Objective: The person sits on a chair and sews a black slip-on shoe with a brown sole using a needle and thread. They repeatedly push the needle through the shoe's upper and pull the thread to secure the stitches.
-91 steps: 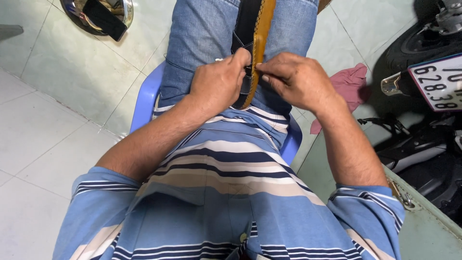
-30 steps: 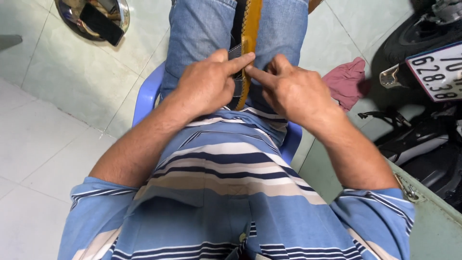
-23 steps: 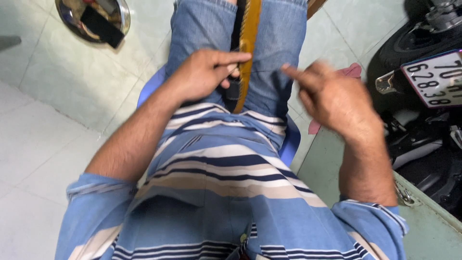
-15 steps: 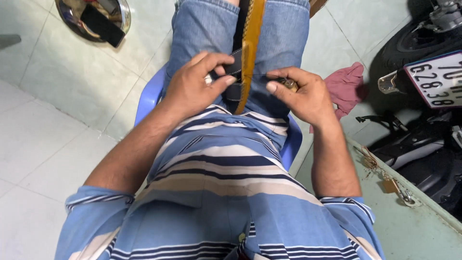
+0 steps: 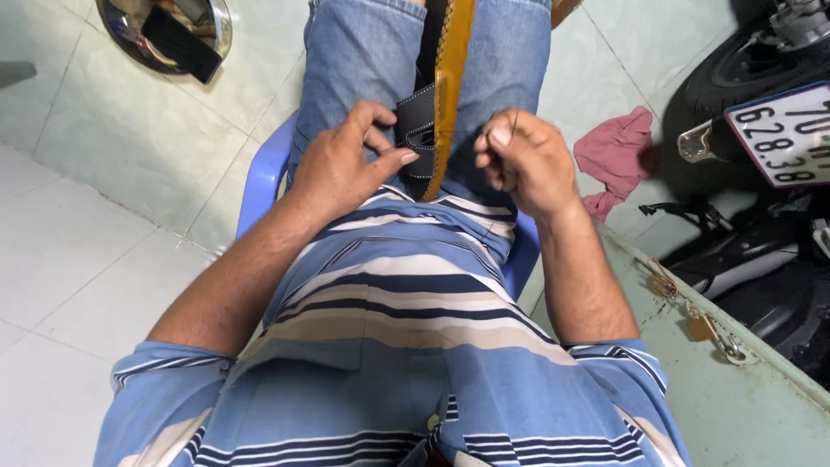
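Sitting on one blue chair (image 5: pixel 259 177), I look down at my two hands and my lap. One strap (image 5: pixel 451 82) lies along my jeans (image 5: pixel 363 60), between my legs. It is tan, with a black piece (image 5: pixel 418 130) beside it. My left hand (image 5: pixel 341 164) rests on my left leg. Its thumb and fingers pinch the black piece, just beside the tan edge. My right hand (image 5: pixel 523 160) is off the strap, a little to the right of it. Its fingers are curled in, and they pinch one thin thread (image 5: pixel 512 130) that sticks up; I cannot tell where the thread ends. One pink rag (image 5: pixel 618 156) lies on the floor (image 5: pixel 86 251) to my right. One motorbike (image 5: pixel 761 173) stands past the rag. One shiny helmet (image 5: pixel 169 35) sits on the floor to my left. One small padlock (image 5: pixel 702 327) hangs on a green box (image 5: pixel 743 406) near my right arm.
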